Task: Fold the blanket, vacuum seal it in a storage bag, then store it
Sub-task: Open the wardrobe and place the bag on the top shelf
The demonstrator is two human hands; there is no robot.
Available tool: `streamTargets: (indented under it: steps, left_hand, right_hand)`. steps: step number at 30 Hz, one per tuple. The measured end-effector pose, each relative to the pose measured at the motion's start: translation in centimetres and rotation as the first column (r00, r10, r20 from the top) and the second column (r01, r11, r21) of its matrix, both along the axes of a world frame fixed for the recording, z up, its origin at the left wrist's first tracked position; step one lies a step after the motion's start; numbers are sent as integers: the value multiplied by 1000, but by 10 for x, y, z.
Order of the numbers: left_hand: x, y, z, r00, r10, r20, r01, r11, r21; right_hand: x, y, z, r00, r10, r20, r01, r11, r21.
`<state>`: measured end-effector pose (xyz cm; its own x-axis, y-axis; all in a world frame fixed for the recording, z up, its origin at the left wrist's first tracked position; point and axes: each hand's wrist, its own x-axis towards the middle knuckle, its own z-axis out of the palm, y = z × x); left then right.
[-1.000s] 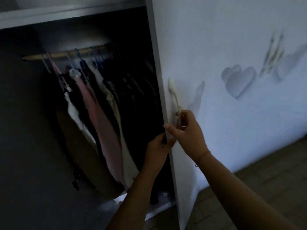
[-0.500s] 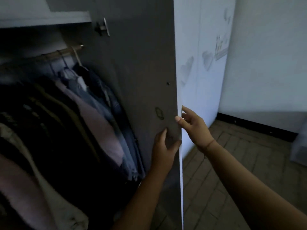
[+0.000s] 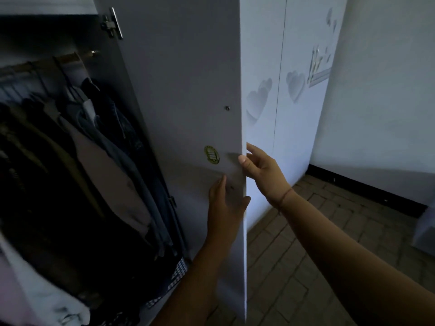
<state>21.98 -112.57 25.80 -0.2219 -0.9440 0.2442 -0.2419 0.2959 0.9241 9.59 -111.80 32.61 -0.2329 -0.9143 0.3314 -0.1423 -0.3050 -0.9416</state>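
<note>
Head view: both hands (image 3: 226, 208) (image 3: 263, 170) hold wardrobe door (image 3: 188, 90); round sticker (image 3: 211, 154) unreadable.

Wardrobe door (image 3: 183, 95): open, grey inner face toward the camera, white edge running down the middle of the view.
Round sticker (image 3: 211, 155): yellow-green, on the inner face near the door's edge.
Screw head (image 3: 227, 108): small, metallic, above the sticker.
Hinge (image 3: 112, 24): metal, at the door's upper left.
Hanging rail (image 3: 70, 57): near the top of the dark interior, carrying hangers.
Hanging clothes (image 3: 101, 158): packed close; grey, beige and blue-grey pieces, dark ones further left.
Checked fabric (image 3: 179, 270): low, at the foot of the clothes.
Closed doors (image 3: 303, 118): white, with pale heart decorations (image 3: 295, 85).
Wall (image 3: 386, 90): white, dark skirting at its base.
Floor (image 3: 306, 243): brown brick-pattern tiles.
</note>
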Motion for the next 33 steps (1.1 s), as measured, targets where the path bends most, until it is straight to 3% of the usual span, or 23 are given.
streamTargets:
  steps: [6, 10, 13, 18, 22, 28, 33]
  left_hand:
    - [-4, 7, -4, 998, 64, -19, -66, 995, -78]
    - [-1, 33, 6, 990, 60, -126, -104, 919, -380]
    - [-12, 50, 22, 980, -160, -120, 63, 817, -573]
    - [-69, 75, 21, 878, -469, 97, 471, 811, -347]
    - [-130, 126, 17, 685, -704, 187, 728, 662, -178]
    - [-235, 244, 8, 413, -885, 216, 910, 407, -73]
    - [-331, 364, -9, 253, -942, 220, 967, 254, -24]
  right_hand:
    - [3, 3, -3, 996, -65, -62, 65, 998, 4]
    - [-4, 25, -10, 972, -226, -66, 229, 973, 26]
    - [-19, 57, -20, 919, -387, -69, 391, 919, 49]
    - [-59, 142, -37, 781, -617, -97, 625, 774, 105]
    - [-103, 236, -54, 608, -782, -136, 793, 591, 147]
    - [-179, 404, -74, 309, -946, -102, 942, 289, 172]
    - [-238, 551, -94, 48, -997, -56, 983, 37, 178]
